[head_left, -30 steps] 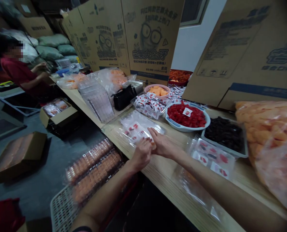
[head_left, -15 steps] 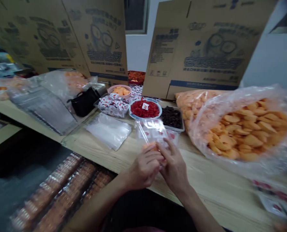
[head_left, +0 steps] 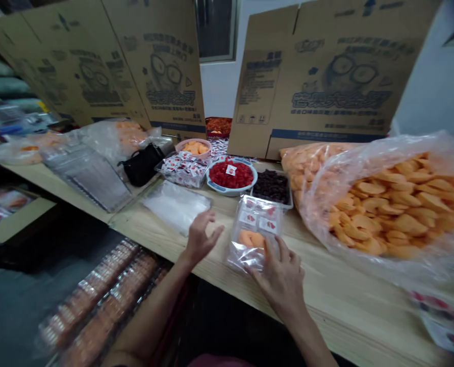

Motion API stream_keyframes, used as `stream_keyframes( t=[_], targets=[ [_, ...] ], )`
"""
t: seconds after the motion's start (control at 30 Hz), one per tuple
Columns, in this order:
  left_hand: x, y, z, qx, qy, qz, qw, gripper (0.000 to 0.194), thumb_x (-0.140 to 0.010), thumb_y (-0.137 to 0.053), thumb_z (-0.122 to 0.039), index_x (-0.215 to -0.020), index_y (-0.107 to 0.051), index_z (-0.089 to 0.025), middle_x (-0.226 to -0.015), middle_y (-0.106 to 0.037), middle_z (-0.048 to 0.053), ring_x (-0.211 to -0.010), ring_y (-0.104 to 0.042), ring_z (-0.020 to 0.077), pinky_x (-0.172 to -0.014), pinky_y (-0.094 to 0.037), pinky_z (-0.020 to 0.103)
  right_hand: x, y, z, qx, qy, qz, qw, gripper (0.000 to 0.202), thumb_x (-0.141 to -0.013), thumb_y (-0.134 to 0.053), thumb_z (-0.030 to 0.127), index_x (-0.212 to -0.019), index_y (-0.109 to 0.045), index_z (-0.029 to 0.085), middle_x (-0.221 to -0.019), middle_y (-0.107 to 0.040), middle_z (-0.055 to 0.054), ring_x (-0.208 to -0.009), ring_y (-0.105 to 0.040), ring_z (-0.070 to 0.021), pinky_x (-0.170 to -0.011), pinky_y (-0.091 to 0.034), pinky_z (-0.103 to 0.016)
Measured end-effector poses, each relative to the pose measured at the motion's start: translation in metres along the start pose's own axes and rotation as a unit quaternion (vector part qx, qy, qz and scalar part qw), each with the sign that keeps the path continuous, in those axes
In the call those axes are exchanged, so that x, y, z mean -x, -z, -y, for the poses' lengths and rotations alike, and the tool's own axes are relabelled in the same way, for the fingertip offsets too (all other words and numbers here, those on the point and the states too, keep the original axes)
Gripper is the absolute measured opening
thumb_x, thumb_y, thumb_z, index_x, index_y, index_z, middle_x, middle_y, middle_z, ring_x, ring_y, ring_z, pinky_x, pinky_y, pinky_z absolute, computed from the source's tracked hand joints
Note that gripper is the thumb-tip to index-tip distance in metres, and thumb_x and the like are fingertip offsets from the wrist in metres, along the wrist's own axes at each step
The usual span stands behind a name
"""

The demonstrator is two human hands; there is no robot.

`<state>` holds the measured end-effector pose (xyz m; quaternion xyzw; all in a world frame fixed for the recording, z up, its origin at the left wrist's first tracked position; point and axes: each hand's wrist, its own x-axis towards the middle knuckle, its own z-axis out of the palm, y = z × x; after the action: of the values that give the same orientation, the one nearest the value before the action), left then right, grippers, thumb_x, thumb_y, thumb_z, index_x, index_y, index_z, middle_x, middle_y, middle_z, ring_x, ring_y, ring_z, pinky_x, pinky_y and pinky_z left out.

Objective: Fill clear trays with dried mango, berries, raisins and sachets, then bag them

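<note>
A clear plastic pack (head_left: 250, 216) lies on the wooden table in front of me, with an orange chip-like piece and small white-and-red sachets inside. My right hand (head_left: 284, 272) holds its near right corner, thumb at the front edge and fingers along the right side. To the left, my left hand (head_left: 202, 239) is open and holds nothing, its fingers spread. It is at the near edge of a stack of clear plastic bags (head_left: 177, 201); whether it touches them I cannot tell.
Behind stand a bowl of red pieces (head_left: 230, 176), a tub of dark pieces (head_left: 271, 186) and a tray of sachets (head_left: 183, 168). A big bag of orange chips (head_left: 399, 204) fills the right. Cardboard sheets (head_left: 326, 76) stand behind; packed rows (head_left: 108, 290) lie below left.
The pack has come down flat onto the table. My left hand has let go of it and moved left toward the bags, opening. My right hand has stayed with the pack.
</note>
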<state>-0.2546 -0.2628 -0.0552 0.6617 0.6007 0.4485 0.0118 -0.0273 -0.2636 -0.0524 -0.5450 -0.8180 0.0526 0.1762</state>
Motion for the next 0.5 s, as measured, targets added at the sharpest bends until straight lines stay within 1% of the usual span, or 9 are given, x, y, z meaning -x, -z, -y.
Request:
stream_keyframes(
  t=[0.03, 0.07, 0.13, 0.2, 0.3, 0.33, 0.4, 0.43, 0.5],
  targets=[
    [-0.003, 0.005, 0.014, -0.091, 0.053, -0.004, 0.994, 0.021, -0.082, -0.055, -0.034, -0.09, -0.054, -0.015, -0.111, -0.062, 0.022, -0.113, -0.054, 0.0336, -0.096, -0.04, 0.053, 0.005, 0.002, -0.004, -0.006, 0.014, 0.004, 1.0, 0.087, -0.076, -0.062, 0.047, -0.146, -0.015, 0.027, -0.145, -0.029, -0.019, -0.116, -0.039, -0.0454, -0.079, -0.044, -0.058],
    [-0.005, 0.01, 0.026, -0.178, 0.096, 0.013, 0.979, 0.022, -0.08, -0.057, -0.034, -0.09, -0.055, -0.014, -0.113, -0.06, 0.024, -0.114, -0.051, 0.037, -0.096, -0.038, 0.056, 0.01, 0.004, -0.009, -0.018, 0.03, 0.009, 0.999, 0.093, -0.074, -0.064, 0.048, -0.147, -0.01, 0.029, -0.147, -0.026, -0.018, -0.121, -0.035, -0.0461, -0.081, -0.043, -0.06],
    [-0.007, 0.018, 0.044, -0.307, 0.151, 0.09, 0.935, 0.026, -0.08, -0.055, -0.032, -0.094, -0.057, -0.01, -0.112, -0.06, 0.026, -0.113, -0.05, 0.0395, -0.093, -0.038, 0.057, 0.024, 0.012, -0.024, -0.058, 0.065, 0.024, 0.996, 0.099, -0.072, -0.066, 0.048, -0.147, -0.004, 0.033, -0.15, -0.02, -0.016, -0.13, -0.028, -0.0436, -0.09, -0.04, -0.061],
    [-0.004, 0.024, 0.052, -0.367, 0.164, 0.177, 0.898, 0.027, -0.085, -0.047, -0.03, -0.093, -0.059, -0.008, -0.103, -0.062, 0.024, -0.105, -0.055, 0.0346, -0.089, -0.042, 0.048, 0.038, 0.025, -0.044, -0.098, 0.076, 0.046, 0.991, 0.096, -0.074, -0.065, 0.051, -0.147, -0.005, 0.035, -0.152, -0.017, -0.012, -0.135, -0.025, -0.0393, -0.097, -0.037, -0.058],
    [0.005, 0.028, 0.055, -0.391, 0.111, 0.27, 0.873, 0.033, -0.088, -0.035, -0.026, -0.079, -0.063, -0.012, -0.089, -0.064, 0.018, -0.091, -0.058, 0.0284, -0.083, -0.044, 0.039, 0.055, 0.048, -0.085, -0.121, 0.039, 0.064, 0.99, 0.084, -0.079, -0.059, 0.057, -0.147, -0.016, 0.031, -0.152, -0.019, -0.012, -0.137, -0.026, -0.0332, -0.104, -0.034, -0.051],
    [0.007, 0.027, 0.057, -0.406, 0.102, 0.274, 0.866, 0.034, -0.088, -0.033, -0.025, -0.076, -0.063, -0.013, -0.085, -0.064, 0.016, -0.087, -0.058, 0.028, -0.079, -0.044, 0.038, 0.059, 0.056, -0.102, -0.112, 0.01, 0.059, 0.992, 0.079, -0.08, -0.056, 0.057, -0.145, -0.022, 0.028, -0.151, -0.022, -0.013, -0.137, -0.027, -0.0315, -0.105, -0.033, -0.049],
    [0.011, 0.023, 0.061, -0.433, 0.062, 0.249, 0.864, 0.036, -0.088, -0.03, -0.026, -0.083, -0.063, -0.012, -0.088, -0.063, 0.015, -0.086, -0.058, 0.0279, -0.076, -0.043, 0.036, 0.064, 0.069, -0.141, -0.055, -0.073, 0.032, 0.995, 0.072, -0.082, -0.053, 0.058, -0.14, -0.033, 0.021, -0.147, -0.03, -0.016, -0.135, -0.03, -0.0308, -0.106, -0.033, -0.048],
    [0.013, 0.02, 0.064, -0.461, 0.054, 0.217, 0.859, 0.038, -0.089, -0.027, -0.027, -0.085, -0.062, -0.011, -0.089, -0.063, 0.015, -0.086, -0.057, 0.0283, -0.076, -0.043, 0.037, 0.066, 0.075, -0.161, -0.009, -0.126, 0.018, 0.992, 0.071, -0.081, -0.052, 0.058, -0.138, -0.037, 0.018, -0.144, -0.033, -0.019, -0.134, -0.031, -0.0322, -0.105, -0.033, -0.049],
    [0.016, 0.015, 0.065, -0.499, 0.048, 0.167, 0.849, 0.042, -0.089, -0.023, -0.03, -0.086, -0.061, -0.012, -0.09, -0.062, 0.014, -0.086, -0.055, 0.029, -0.075, -0.043, 0.037, 0.072, 0.084, -0.198, 0.09, -0.243, 0.009, 0.966, 0.075, -0.079, -0.053, 0.059, -0.136, -0.038, 0.013, -0.139, -0.038, -0.023, -0.13, -0.035, -0.0371, -0.1, -0.035, -0.052]
  ],
)
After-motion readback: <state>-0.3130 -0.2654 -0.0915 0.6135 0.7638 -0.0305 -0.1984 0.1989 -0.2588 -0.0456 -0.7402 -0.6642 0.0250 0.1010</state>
